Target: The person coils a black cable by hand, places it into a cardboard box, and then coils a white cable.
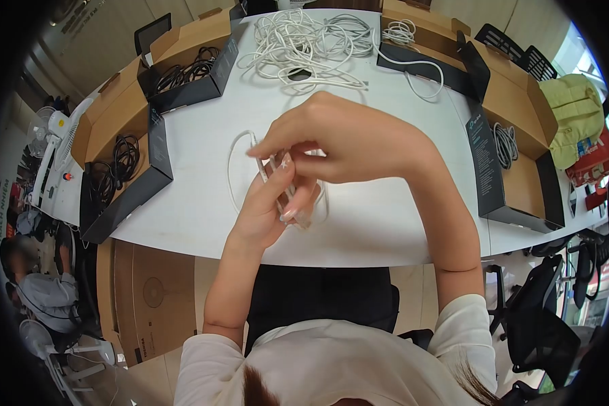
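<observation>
A white cable [231,159] is bunched between my two hands above the table, with one loop hanging out to the left and more strands behind my fingers. My left hand [267,206], palm turned up, has its fingers closed round the bundled cable. From above, my right hand [325,139] bends over at the wrist, its fingers closed on the cable near the left hand's fingertips. Part of the bundle and some right-hand fingertips are hidden.
A tangled pile of white cables [304,47] lies at the table's far side. Open boxes with black cables stand left [125,179] and farther back [189,74]. Boxes at right [514,169] and back right [426,51] hold grey and white cables. A person [44,291] sits at left.
</observation>
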`<state>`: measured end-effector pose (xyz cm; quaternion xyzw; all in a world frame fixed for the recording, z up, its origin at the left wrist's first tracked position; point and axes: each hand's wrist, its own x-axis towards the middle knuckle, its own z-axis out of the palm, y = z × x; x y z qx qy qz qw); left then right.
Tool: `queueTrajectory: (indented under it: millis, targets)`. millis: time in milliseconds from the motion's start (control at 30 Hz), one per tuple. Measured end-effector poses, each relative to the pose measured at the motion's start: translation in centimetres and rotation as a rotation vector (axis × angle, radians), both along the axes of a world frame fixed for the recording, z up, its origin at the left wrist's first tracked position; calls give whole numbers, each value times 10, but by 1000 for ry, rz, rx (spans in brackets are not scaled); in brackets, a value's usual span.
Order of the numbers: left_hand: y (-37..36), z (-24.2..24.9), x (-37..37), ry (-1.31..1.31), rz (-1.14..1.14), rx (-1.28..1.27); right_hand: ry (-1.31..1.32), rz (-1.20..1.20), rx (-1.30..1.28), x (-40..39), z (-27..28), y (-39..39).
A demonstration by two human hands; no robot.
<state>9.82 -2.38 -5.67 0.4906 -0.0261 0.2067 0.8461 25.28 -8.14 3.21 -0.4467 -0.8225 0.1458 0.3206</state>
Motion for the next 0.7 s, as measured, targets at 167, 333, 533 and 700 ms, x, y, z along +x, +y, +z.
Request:
queueTrajectory:
  millis: [167,333,533,700]
  targets:
    - [5,13,-6,-142,-339,-135,233,-6,207,25,-4,23]
    - [9,8,-9,-175,-743,-256,161,179,25,22,-17,24]
    - [3,7,-12,-92,-579,-354,180,176,-389,32,-6,18]
    - [-4,4,-11,12,-495,-263,345,272,-332,41,-5,16]
